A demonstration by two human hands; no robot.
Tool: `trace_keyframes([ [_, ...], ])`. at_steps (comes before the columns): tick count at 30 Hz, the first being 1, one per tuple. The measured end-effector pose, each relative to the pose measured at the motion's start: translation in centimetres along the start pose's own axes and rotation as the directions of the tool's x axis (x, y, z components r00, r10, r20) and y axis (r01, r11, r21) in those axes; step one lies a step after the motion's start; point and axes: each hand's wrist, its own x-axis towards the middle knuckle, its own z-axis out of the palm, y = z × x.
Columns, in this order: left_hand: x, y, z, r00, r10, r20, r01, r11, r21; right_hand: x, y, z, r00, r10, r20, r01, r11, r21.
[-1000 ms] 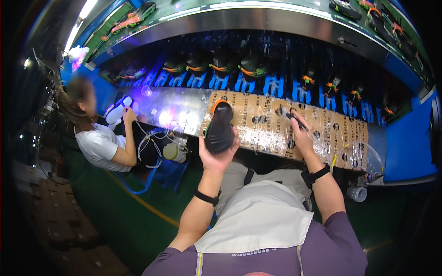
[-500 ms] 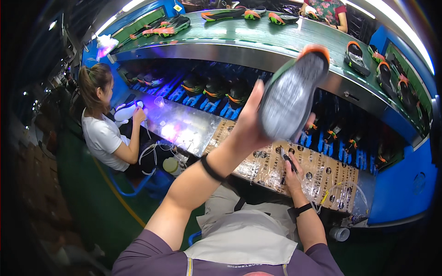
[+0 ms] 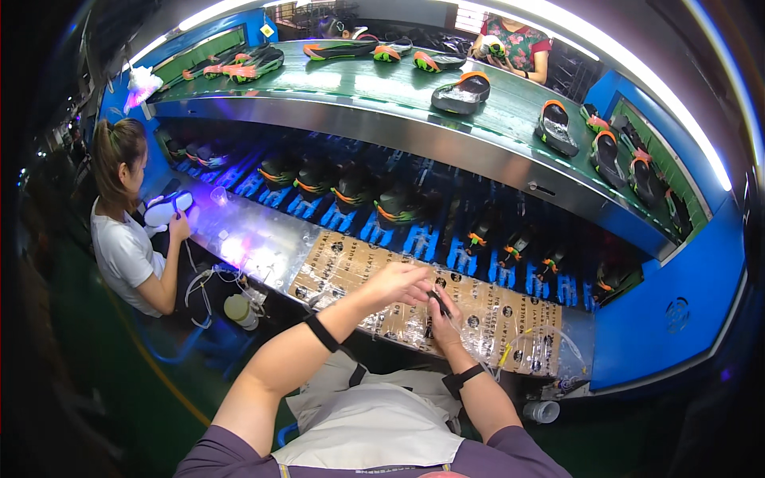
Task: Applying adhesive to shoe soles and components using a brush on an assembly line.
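Note:
My right hand (image 3: 445, 319) is wrapped round a slim black pen-shaped tool (image 3: 440, 303), held above the covered bench. Close to the tool's tip is my left hand (image 3: 401, 285), with no shoe part in it and its fingers stretched toward the right hand. Whether those fingers touch the tip I cannot tell. On the upper green conveyor (image 3: 374, 80), ahead of me, lies a dark shoe sole (image 3: 460, 97) with an orange rim. Below, on the lower blue rack, stand several dark shoe uppers (image 3: 351, 187) with orange and green edges.
Printed cardboard under clear film (image 3: 382, 323) covers the bench before me. A thin clear tube with a yellow piece (image 3: 505, 355) lies at its right. More soles (image 3: 555, 131) sit along the conveyor. At left, a co-worker (image 3: 131, 231) handles a white-soled shoe; another person stands beyond the conveyor.
My left hand has let go of the sole, which now lies on the upper conveyor, and has come down beside my right hand. The view has shifted to the right.

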Motion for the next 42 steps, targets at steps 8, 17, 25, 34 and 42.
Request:
trace_keyframes([
  [8,-2.1,10.7,-4.7,0.686,0.723,-0.086,-0.463,0.524,0.715,0.1,-0.4,-0.5,0.989,0.134,0.069,-0.135,0.991,0.011],
  [17,2.9,23.5,-2.3,0.271,0.834,0.480,-0.440,-0.336,0.833,-0.1,-0.2,-0.3,0.972,0.206,0.116,-0.214,0.975,0.060],
  [25,10.9,27.1,-4.5,0.522,0.755,0.397,-0.575,-0.032,0.818,0.5,-2.0,-0.9,0.961,0.249,0.120,-0.265,0.955,0.132],
  [34,9.3,34.0,-31.4,0.499,0.762,-0.412,0.725,-0.107,0.680,1.1,-1.1,-1.1,0.978,0.170,0.124,-0.177,0.983,0.051],
  [42,3.4,36.9,-46.7,0.431,0.802,-0.413,0.877,-0.265,0.401,2.0,-0.9,-0.9,0.985,0.055,0.164,-0.055,0.998,-0.004],
])
